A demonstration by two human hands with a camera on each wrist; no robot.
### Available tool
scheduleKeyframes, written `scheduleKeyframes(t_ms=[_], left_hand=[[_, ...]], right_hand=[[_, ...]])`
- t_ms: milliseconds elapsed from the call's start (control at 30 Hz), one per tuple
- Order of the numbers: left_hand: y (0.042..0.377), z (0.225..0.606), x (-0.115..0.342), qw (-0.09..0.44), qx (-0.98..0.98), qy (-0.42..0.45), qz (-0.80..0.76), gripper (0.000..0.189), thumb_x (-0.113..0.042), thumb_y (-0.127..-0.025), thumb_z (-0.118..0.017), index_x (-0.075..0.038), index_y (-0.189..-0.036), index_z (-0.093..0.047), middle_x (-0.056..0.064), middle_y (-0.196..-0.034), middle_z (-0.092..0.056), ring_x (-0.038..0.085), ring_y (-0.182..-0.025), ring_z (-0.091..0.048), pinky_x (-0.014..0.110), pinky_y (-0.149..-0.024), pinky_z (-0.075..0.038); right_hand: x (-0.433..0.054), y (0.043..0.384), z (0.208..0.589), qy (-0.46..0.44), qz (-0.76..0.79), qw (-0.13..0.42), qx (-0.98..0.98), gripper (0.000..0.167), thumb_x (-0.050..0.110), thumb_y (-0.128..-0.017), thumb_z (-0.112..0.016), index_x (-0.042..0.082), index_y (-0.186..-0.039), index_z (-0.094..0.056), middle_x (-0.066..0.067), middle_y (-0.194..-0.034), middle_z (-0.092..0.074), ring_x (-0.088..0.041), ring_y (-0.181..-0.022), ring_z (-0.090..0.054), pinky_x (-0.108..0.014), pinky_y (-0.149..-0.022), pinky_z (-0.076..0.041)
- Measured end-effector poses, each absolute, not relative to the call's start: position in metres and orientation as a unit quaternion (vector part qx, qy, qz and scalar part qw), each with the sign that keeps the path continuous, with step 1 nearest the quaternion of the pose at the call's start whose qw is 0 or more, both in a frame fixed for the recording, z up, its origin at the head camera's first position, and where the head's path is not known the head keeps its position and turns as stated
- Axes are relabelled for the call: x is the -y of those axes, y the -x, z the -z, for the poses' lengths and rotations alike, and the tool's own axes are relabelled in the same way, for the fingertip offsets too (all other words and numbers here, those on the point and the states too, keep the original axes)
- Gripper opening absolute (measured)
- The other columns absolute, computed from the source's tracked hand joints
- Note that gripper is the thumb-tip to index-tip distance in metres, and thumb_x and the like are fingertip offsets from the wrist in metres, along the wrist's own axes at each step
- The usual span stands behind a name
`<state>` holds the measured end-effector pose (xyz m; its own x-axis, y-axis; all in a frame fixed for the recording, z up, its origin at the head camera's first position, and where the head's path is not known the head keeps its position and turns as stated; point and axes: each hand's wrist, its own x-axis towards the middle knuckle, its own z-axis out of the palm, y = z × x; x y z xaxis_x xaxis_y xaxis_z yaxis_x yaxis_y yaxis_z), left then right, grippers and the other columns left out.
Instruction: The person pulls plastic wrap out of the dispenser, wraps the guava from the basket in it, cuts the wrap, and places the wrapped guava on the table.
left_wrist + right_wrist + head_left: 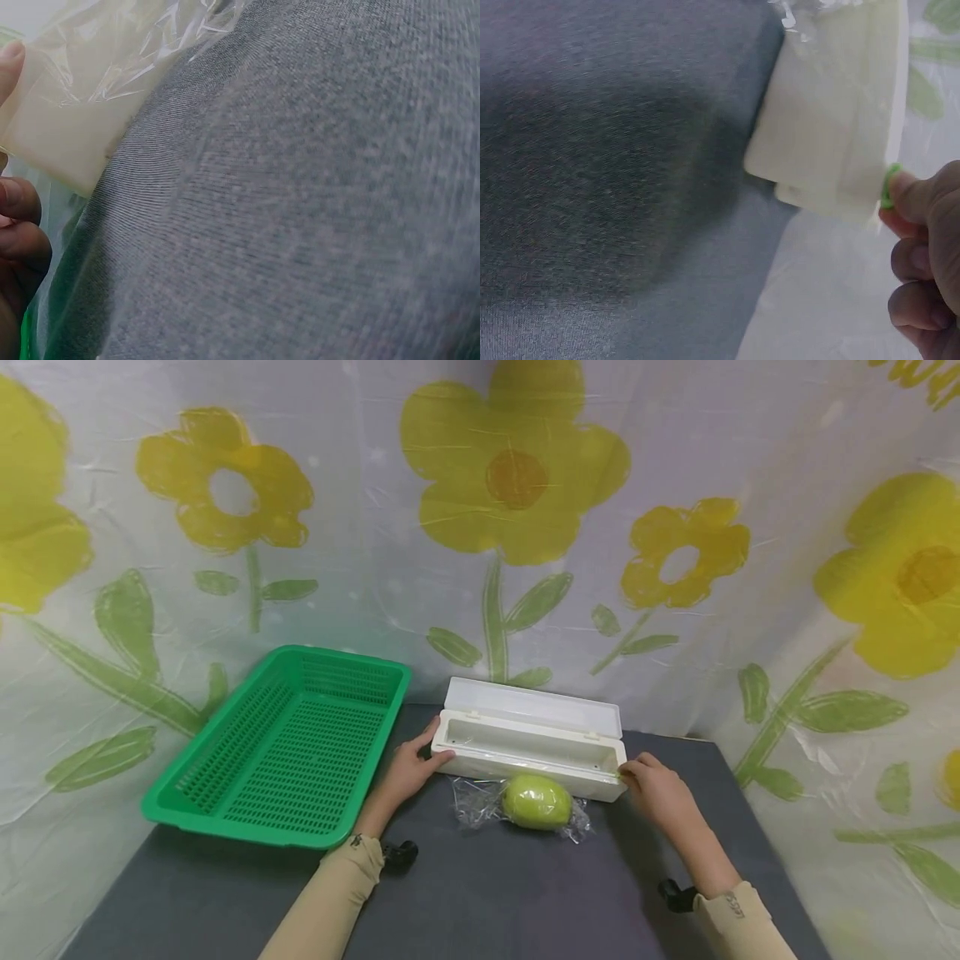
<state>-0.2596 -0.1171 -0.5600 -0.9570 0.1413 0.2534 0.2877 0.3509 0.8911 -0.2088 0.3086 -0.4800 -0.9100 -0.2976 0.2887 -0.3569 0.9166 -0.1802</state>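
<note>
A long white cling film dispenser (480,763) stands on the table with its lid (532,707) tipped back. At its left end my left hand (407,771) grips the box, thumb along the front and fingers round the corner. My right hand (663,795) is at the opposite end, pinching a small green slide cutter (890,186) between thumb and forefinger at the box's edge. Just in front of the box lies an oval yellow-green fruit (536,802), covered by clear film (476,802) that spreads out on both sides. Film also lies over the box front in both wrist views.
A green slotted plastic basket (238,837) sits left of the dispenser, close to my left forearm. The dark grey tabletop (480,902) extends toward me. Behind the table hangs a sheet (360,577) with printed yellow flowers.
</note>
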Motion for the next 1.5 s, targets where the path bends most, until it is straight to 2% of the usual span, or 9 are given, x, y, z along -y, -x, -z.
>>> scheduleKeyframes(t_ms=[233,400,433,633,733,967,1167,1400,1500], left_hand=[[0.261,0.558,0.120,0.085,0.825,0.137,0.541,0.076,-0.019,-0.096,-0.081,0.001,-0.158,-0.043,0.019,-0.162,-0.042,0.038,-0.150,-0.042,0.050,-0.097,-0.056],[0.256,0.551,0.120,0.071,0.840,0.117,0.524,0.072,-0.020,-0.097,-0.080,0.005,-0.156,-0.045,0.023,-0.158,-0.046,0.043,-0.147,-0.044,0.056,-0.115,-0.044],[0.254,0.549,0.119,0.072,0.844,0.110,0.520,0.071,-0.022,-0.098,-0.078,0.005,-0.155,-0.045,0.025,-0.153,-0.053,0.044,-0.142,-0.052,0.056,-0.116,-0.043],[0.245,0.538,0.108,0.150,0.864,0.051,0.478,0.056,-0.025,-0.103,-0.072,0.004,-0.149,-0.058,0.031,-0.131,-0.066,0.052,-0.116,-0.065,0.060,-0.104,-0.050],[0.241,0.532,0.101,0.192,0.875,0.060,0.441,0.048,-0.025,-0.102,-0.073,0.002,-0.141,-0.065,0.026,-0.140,-0.063,0.047,-0.130,-0.060,0.060,-0.107,-0.049],[0.232,0.520,0.091,0.238,0.903,0.125,0.335,0.037,-0.026,-0.096,-0.081,-0.006,-0.127,-0.077,0.013,-0.121,-0.068,0.028,-0.090,-0.071,0.049,-0.078,-0.059],[0.230,0.514,0.085,0.215,0.924,0.125,0.292,0.035,-0.030,-0.091,-0.086,-0.013,-0.122,-0.082,0.007,-0.115,-0.069,0.022,-0.079,-0.070,0.043,-0.066,-0.057],[0.228,0.510,0.080,0.169,0.949,0.104,0.244,0.032,-0.025,-0.093,-0.084,-0.015,-0.124,-0.081,0.004,-0.112,-0.068,0.011,-0.057,-0.053,0.031,-0.050,-0.045],[0.227,0.509,0.080,0.175,0.952,0.100,0.230,0.028,-0.023,-0.093,-0.084,-0.016,-0.120,-0.083,0.003,-0.110,-0.068,0.013,-0.057,-0.055,0.032,-0.050,-0.047]], right_hand=[[-0.308,0.208,0.486,-0.166,-0.138,0.152,0.965,0.015,0.002,-0.093,-0.077,-0.001,-0.107,-0.080,-0.013,-0.094,-0.067,-0.031,-0.076,-0.066,-0.047,-0.065,-0.055],[-0.307,0.202,0.493,-0.140,-0.151,0.160,0.965,0.017,0.001,-0.091,-0.080,-0.002,-0.107,-0.082,-0.016,-0.096,-0.071,-0.033,-0.079,-0.069,-0.047,-0.066,-0.057],[-0.307,0.201,0.494,-0.136,-0.154,0.165,0.964,0.017,0.002,-0.091,-0.081,-0.002,-0.107,-0.082,-0.016,-0.097,-0.071,-0.033,-0.078,-0.070,-0.047,-0.065,-0.057],[-0.303,0.198,0.496,-0.101,-0.182,0.205,0.956,0.016,0.000,-0.091,-0.080,-0.004,-0.106,-0.081,-0.021,-0.103,-0.076,-0.034,-0.076,-0.072,-0.048,-0.063,-0.057],[-0.299,0.196,0.496,-0.077,-0.195,0.229,0.951,0.016,-0.002,-0.089,-0.081,-0.004,-0.105,-0.081,-0.021,-0.104,-0.077,-0.030,-0.070,-0.070,-0.044,-0.058,-0.054],[-0.276,0.193,0.500,-0.073,-0.213,0.291,0.930,0.016,0.006,-0.087,-0.086,-0.002,-0.100,-0.080,-0.019,-0.100,-0.072,-0.027,-0.065,-0.065,-0.043,-0.055,-0.052],[-0.265,0.202,0.508,-0.164,-0.198,0.269,0.928,0.030,0.008,-0.088,-0.087,-0.003,-0.114,-0.078,-0.018,-0.104,-0.067,-0.039,-0.100,-0.061,-0.053,-0.081,-0.054],[-0.265,0.208,0.516,-0.176,-0.184,0.265,0.930,0.029,0.005,-0.085,-0.088,-0.005,-0.111,-0.080,-0.018,-0.098,-0.065,-0.038,-0.096,-0.058,-0.051,-0.079,-0.051],[-0.266,0.211,0.518,-0.167,-0.196,0.260,0.931,0.025,0.004,-0.084,-0.089,-0.003,-0.107,-0.082,-0.016,-0.097,-0.066,-0.036,-0.094,-0.059,-0.049,-0.077,-0.051]])
